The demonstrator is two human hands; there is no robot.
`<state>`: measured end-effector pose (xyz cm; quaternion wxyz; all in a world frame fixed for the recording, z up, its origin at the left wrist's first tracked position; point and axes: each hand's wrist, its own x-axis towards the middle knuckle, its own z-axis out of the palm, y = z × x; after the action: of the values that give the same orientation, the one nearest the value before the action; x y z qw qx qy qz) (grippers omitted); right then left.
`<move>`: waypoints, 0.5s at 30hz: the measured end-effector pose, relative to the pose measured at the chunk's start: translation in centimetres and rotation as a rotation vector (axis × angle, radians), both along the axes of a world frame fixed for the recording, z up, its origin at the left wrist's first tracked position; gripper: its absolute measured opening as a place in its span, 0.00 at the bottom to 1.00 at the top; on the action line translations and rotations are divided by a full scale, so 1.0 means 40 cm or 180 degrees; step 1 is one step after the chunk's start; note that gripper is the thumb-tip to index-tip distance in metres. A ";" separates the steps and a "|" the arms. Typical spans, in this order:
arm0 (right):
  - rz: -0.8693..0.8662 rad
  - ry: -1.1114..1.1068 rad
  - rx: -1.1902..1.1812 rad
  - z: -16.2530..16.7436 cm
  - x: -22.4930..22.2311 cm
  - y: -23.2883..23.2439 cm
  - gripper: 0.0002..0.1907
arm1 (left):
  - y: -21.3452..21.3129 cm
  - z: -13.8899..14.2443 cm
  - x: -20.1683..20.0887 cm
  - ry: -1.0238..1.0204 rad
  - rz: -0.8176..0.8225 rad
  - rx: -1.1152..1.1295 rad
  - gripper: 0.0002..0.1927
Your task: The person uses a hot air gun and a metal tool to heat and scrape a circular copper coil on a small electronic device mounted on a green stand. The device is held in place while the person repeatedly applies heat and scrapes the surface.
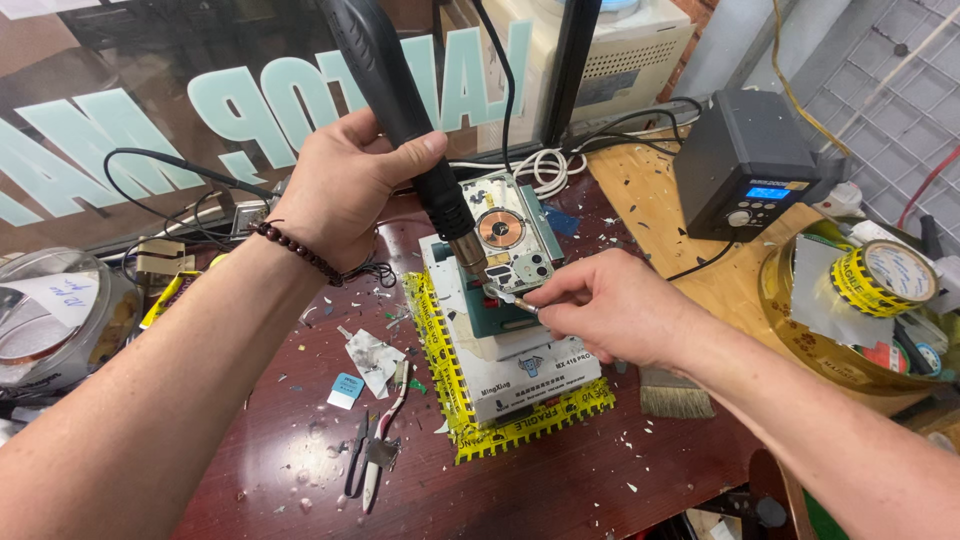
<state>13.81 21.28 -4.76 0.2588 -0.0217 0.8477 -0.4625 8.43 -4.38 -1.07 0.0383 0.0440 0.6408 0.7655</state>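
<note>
My left hand (345,185) grips a black hot-air gun (400,95) by its handle, its metal nozzle pointing down at an opened phone (515,235) with a copper coil showing. The phone lies on a green holder atop a white box (520,375). My right hand (605,305) pinches a thin metal tool (510,298) whose tip touches the phone's lower left edge, right beside the nozzle. A dark bead bracelet (295,250) circles my left wrist.
A black station with a blue display (745,165) stands at the back right. A round bowl (800,335) on the right holds a roll of yellow tape (885,275). Small pliers (375,450), a brush (675,395), paper scraps and debris lie on the dark red table (300,480). A glass panel (120,130) runs behind.
</note>
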 end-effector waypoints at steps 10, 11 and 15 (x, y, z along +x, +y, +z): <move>-0.0027 0.0901 0.0594 0.002 0.042 -0.041 0.15 | -0.009 0.008 -0.019 -0.0052 0.0099 -0.0097 0.15; -0.0081 0.0883 0.0699 0.002 0.048 -0.046 0.15 | -0.012 0.009 -0.018 -0.0062 0.0111 -0.0106 0.14; -0.0270 0.0838 0.1009 0.007 0.068 -0.064 0.13 | -0.019 0.010 -0.016 0.0061 0.0080 -0.0168 0.14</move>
<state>16.53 18.74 -4.47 0.1263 -0.0053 0.9365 -0.3270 7.81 -5.14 -0.67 0.0238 0.0423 0.6616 0.7483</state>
